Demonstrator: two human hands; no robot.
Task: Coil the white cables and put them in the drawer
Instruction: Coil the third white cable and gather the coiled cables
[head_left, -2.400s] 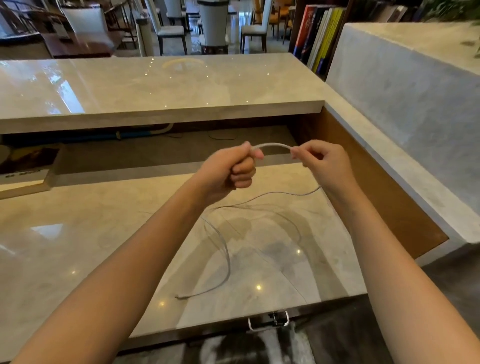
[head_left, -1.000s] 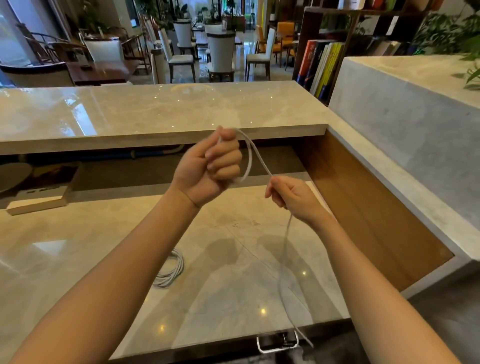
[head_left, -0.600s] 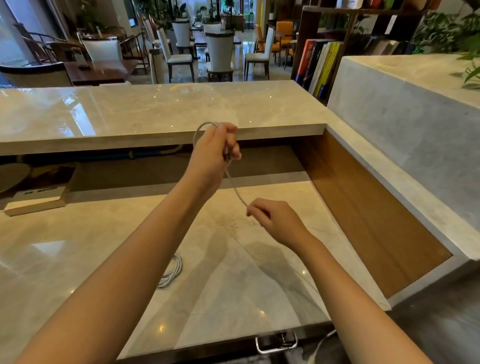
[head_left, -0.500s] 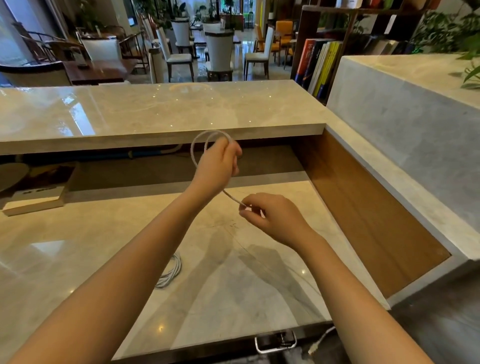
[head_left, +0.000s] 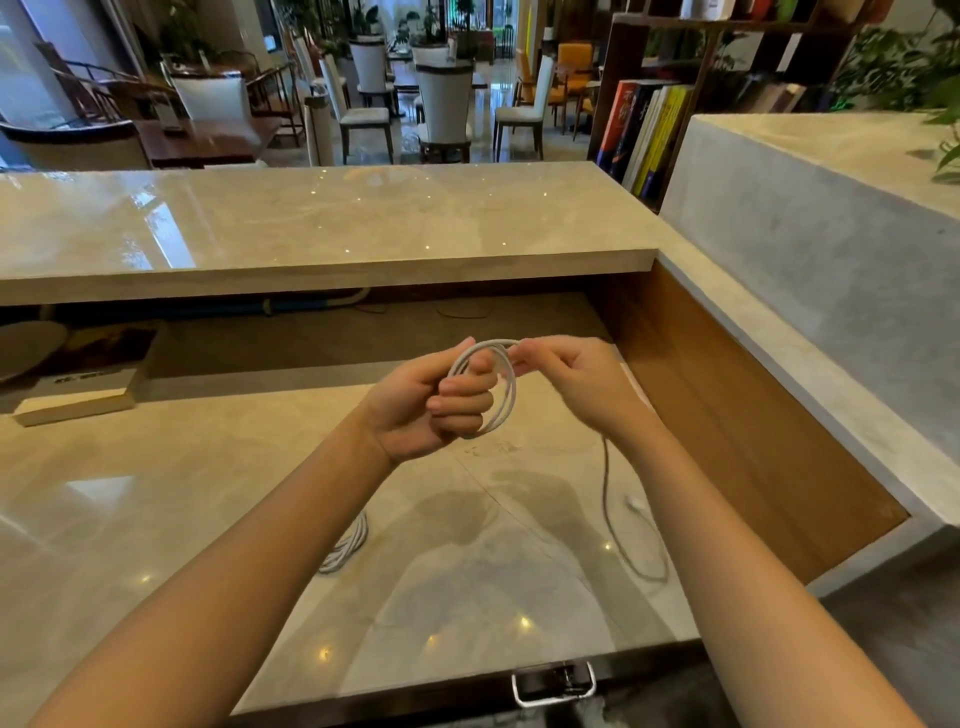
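My left hand (head_left: 434, 400) grips a few loops of a thin white cable (head_left: 506, 387) above the marble desk. My right hand (head_left: 571, 376) pinches the same cable at the top of the loops. The cable's loose tail (head_left: 610, 512) hangs below my right hand and curves across the desk top, its plug lying near my right forearm. A second white cable (head_left: 345, 545), coiled, lies on the desk and is partly hidden by my left forearm. The drawer's metal handle (head_left: 553, 688) shows at the desk's front edge; I see no opening in the drawer.
A raised marble counter (head_left: 322, 228) runs across the back, with a dark shelf beneath it. A wooden side panel (head_left: 727, 415) closes the right. A flat box (head_left: 78, 395) sits at the far left. Chairs and bookshelves stand beyond.
My right hand rose from desk level to meet my left hand, adding loops to the coil. The tail that hung off the front edge now lies on the desk.
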